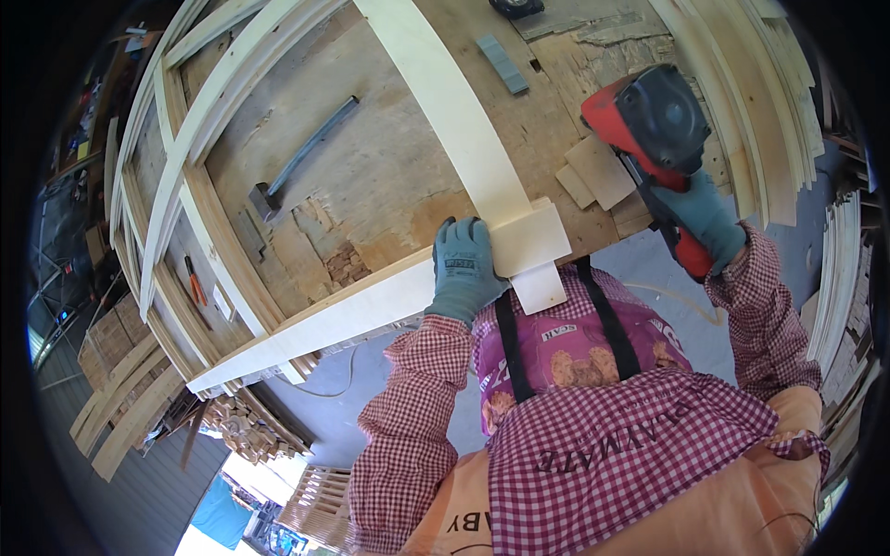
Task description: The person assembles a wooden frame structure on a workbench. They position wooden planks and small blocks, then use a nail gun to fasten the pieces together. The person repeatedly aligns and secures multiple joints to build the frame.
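My left hand (463, 269), in a blue-grey work glove, is closed over the front wooden rail (343, 315) of a curved wooden frame. Right beside its fingers, a pale curved slat (454, 111) meets the rail under a short board piece (533, 239). A smaller pale piece (538, 287) juts out below that joint. My right hand (702, 218), also gloved, grips the handle of a red and black nail gun (660, 125). The nail gun is held over the right side of the bench, apart from the joint.
On the worn plywood bench (389, 185) lie a hammer (301, 157), a grey strip of fasteners (503, 65), thin wooden offcuts (598, 171) and a red-handled tool (196, 281). Curved boards (742, 102) are stacked at the right. A pale hose (681, 296) runs below the bench.
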The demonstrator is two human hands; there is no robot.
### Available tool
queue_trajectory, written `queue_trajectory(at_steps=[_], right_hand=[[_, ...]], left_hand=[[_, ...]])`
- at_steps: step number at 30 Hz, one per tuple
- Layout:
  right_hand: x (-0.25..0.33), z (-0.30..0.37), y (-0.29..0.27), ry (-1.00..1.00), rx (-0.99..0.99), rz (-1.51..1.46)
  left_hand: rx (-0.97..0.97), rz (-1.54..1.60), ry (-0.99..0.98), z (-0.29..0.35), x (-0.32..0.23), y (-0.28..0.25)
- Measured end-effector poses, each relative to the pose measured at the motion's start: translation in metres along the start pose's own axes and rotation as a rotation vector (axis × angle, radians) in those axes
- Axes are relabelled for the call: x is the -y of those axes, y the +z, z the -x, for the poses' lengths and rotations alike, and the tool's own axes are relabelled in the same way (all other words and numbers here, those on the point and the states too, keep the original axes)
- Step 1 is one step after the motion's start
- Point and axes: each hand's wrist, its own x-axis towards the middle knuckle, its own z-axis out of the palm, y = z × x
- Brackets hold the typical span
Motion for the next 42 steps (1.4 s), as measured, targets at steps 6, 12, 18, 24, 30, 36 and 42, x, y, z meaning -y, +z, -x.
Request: queue_trajectory(at_steps=[6,12,18,24,30,36,42], right_hand=[[-0.002,0.001,0.022,0.143,0.144,-0.249],[-0.015,0.071,-0.002,0.287,0.189,-0.418],[-0.040,0.114,0.002,-0.331,0.453,0.352],[-0.087,0.127,0.026,0.085,0.339,-0.150],[-0.033,0.114,0.016,0.005,0.148,-0.214],[-0.052,0.083,0.015,0.106,-0.030,-0.602],[-0.132,0.007,-0.003,-0.069,-0.275,-0.350]], left_hand=[[0.000,0.029,-0.020,-0.003,0.006,0.003],[-0.031,0.041,-0.013,-0.002,0.002,0.001],[0.017,0.014,-0.023,-0.005,0.000,-0.001],[-0.050,0.004,0.005,-0.008,-0.001,0.004],[0.030,-0.047,-0.039,-0.004,-0.001,0.002],[0.061,-0.016,-0.050,0.001,-0.001,-0.007],[0.042,-0.028,-0.046,0.002,-0.003,-0.007]])
